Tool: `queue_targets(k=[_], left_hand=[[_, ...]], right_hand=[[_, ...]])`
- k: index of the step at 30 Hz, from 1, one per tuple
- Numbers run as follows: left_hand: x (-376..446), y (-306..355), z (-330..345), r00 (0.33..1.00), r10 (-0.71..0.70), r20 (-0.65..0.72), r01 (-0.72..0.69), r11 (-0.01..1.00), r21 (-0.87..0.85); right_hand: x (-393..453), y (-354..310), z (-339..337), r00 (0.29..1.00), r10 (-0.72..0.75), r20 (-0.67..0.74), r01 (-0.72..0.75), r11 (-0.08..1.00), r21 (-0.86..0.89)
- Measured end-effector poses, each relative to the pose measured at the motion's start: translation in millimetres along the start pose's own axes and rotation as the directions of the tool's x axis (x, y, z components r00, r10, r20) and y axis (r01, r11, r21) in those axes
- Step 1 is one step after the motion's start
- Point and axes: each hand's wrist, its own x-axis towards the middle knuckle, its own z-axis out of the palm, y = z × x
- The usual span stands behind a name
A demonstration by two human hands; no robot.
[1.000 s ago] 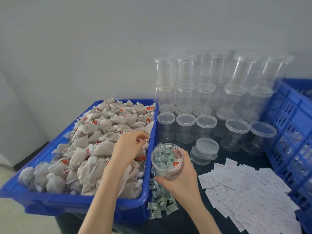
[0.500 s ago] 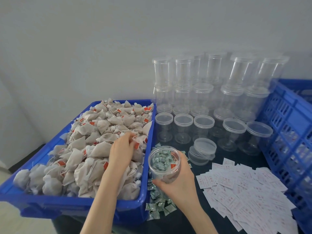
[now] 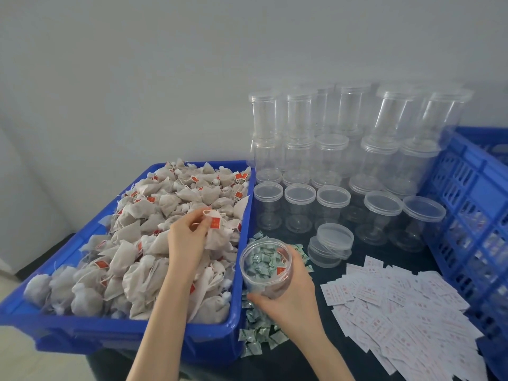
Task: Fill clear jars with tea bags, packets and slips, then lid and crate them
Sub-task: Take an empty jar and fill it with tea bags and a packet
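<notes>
Bin on the left, jars at the back, slips on the right.

The bin [image 3: 82,336] sits on the left, full of tea bags [image 3: 165,204]. Just right of it lie packets [image 3: 258,334]. A held jar [image 3: 265,268] with packets inside is above them. Behind it stand rows of jars [image 3: 330,160], some stacked. Slips [image 3: 406,320] lie right of the packets. A crate [image 3: 472,204] stands at the far right.

This looks like a small packing workroom, shown by a blue bin [image 3: 132,328] heaped with tea bags [image 3: 170,204], stacked rows of empty clear jars [image 3: 332,158], a spread of printed slips [image 3: 406,312], and a blue slatted crate [image 3: 472,204] on a dark surface [image 3: 308,361] against a bare white wall [image 3: 192,64].
</notes>
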Motion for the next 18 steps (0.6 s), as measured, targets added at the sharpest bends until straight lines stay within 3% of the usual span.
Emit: queue_targets(k=[4,8,11,14,18], left_hand=[[0,11,0,0.999,0.037,0.035,-0.031,0.987,-0.161],[-4,28,1,0.97,0.079,0.23,0.025,0.908,-0.418],[-13,37,6,0.898,0.133,0.42,0.02,0.94,-0.34],[-21,42,13,0.764,0.193,0.616,-0.071,0.974,-0.216],[-29,38,23,0.644,0.236,0.727,-0.262,0.962,-0.08]], right_hand=[[1,1,4,1.0,0.005,-0.001,-0.005,1.0,0.001],[2,3,8,1.0,0.012,-0.006,-0.012,1.0,-0.007],[4,3,9,1.0,0.012,-0.015,-0.012,1.0,-0.012],[5,3,9,1.0,0.007,-0.022,-0.007,1.0,-0.005],[5,4,9,1.0,0.001,-0.006,-0.002,0.999,-0.051]])
